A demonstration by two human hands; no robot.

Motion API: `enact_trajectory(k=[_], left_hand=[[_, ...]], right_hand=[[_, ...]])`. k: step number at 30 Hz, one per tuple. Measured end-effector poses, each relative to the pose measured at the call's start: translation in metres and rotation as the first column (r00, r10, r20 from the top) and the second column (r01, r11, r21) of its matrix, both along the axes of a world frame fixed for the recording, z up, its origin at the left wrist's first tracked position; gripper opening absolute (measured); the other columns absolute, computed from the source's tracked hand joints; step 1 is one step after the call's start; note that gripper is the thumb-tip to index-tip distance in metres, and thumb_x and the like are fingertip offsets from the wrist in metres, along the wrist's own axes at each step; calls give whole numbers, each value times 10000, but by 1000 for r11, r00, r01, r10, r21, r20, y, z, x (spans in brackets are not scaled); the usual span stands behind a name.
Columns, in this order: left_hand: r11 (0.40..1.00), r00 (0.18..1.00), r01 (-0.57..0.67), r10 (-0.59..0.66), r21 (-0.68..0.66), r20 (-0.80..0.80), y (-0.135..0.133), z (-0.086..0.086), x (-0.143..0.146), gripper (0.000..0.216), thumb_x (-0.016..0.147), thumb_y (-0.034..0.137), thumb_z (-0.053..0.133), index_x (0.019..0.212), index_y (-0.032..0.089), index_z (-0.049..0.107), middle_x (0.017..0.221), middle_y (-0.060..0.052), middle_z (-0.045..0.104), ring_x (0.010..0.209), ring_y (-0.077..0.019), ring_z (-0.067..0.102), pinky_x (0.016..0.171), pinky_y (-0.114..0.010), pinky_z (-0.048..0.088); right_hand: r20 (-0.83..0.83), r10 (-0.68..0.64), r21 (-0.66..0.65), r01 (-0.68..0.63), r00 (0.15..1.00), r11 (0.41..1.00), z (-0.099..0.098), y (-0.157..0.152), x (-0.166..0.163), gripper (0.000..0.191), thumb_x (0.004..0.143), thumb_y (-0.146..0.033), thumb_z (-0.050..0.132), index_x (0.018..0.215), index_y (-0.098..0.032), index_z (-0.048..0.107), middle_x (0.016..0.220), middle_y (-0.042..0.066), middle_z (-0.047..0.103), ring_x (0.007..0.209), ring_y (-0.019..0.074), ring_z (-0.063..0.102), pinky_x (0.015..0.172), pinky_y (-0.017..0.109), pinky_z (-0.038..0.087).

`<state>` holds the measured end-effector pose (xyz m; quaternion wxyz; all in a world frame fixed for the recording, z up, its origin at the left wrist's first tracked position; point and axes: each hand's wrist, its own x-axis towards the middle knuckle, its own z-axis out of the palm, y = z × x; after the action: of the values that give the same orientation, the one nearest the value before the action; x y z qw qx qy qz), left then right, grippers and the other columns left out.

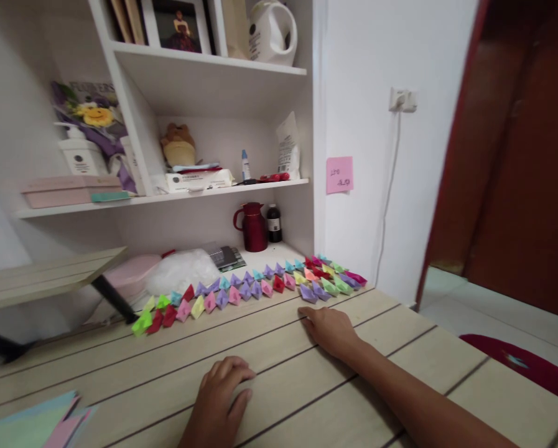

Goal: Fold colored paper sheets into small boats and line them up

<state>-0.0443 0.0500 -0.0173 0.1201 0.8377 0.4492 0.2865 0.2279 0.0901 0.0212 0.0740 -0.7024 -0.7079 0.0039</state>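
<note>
Rows of small folded paper boats (234,295) in purple, pink, red, yellow, green and blue line the far edge of the wooden table (279,373). My right hand (331,331) reaches forward just below a purple paper boat (307,294) at the right end. Its index finger is stretched out, with the fingertips close to that boat, and nothing shows in the grasp. Whether a fingertip touches the boat, I cannot tell. Near the table's front, my left hand (220,398) rests with loosely bent fingers, thumb apart, holding nothing.
Coloured paper sheets (31,420) lie at the front left. A raised wooden stand (50,277) with black legs is on the left. Behind the boats, a shelf holds a red jug (254,227), a dark bottle (274,223) and a white plastic bag (183,274). A pink note (339,175) sticks to the wall.
</note>
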Motion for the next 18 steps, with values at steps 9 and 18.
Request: enact_trajectory(k=[9,18], left_hand=[[998,998,-52,54,-44,44,-18,3,6,206,790,197,605,977,263,660,1057,-22,650,1042,-201,550,952,-368,401],[997,998,-63,64,39,-19,-34,8,-4,184,885,216,496,917,240,676,985,-8,704,971,-164,612,904,-312,425]], right_hand=[[-107,488,135,-473,866,870,-46,-9,-48,366,928,-389,375,1201,-383,618,1155,19,701,954,252,679,773,348,500],[-123,476,146,-459,871,876,-87,15,-43,411,852,-500,459,1241,-440,575,1182,87,681,896,304,686,682,422,469]])
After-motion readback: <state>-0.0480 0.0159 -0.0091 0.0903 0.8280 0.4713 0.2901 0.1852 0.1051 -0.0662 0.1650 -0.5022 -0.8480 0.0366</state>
